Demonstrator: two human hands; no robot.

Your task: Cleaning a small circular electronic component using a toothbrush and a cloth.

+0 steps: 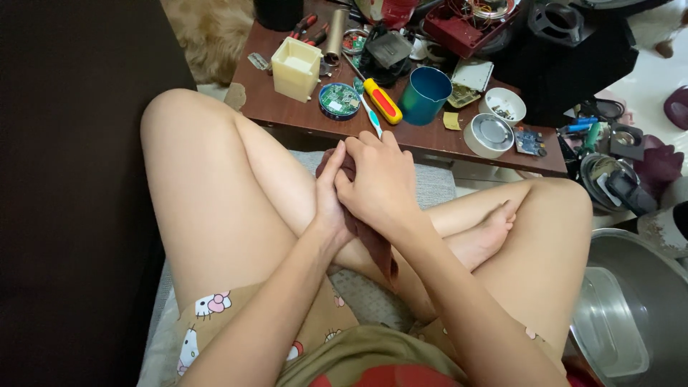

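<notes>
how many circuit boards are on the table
3 clearly show: a round green board by the cream box, a small round one behind it, a blue one at the right edge. The clutter may hide more.

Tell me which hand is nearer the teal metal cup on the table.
Right. The right hand sits just below and left of the teal cup, its knuckles near the table edge. The left hand lies farther left, behind the dark red cloth both hands clasp.

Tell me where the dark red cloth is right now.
In the head view, the dark red cloth sits at centre frame, clasped between the left hand and right hand above the crossed legs, just before the low wooden table.
</notes>
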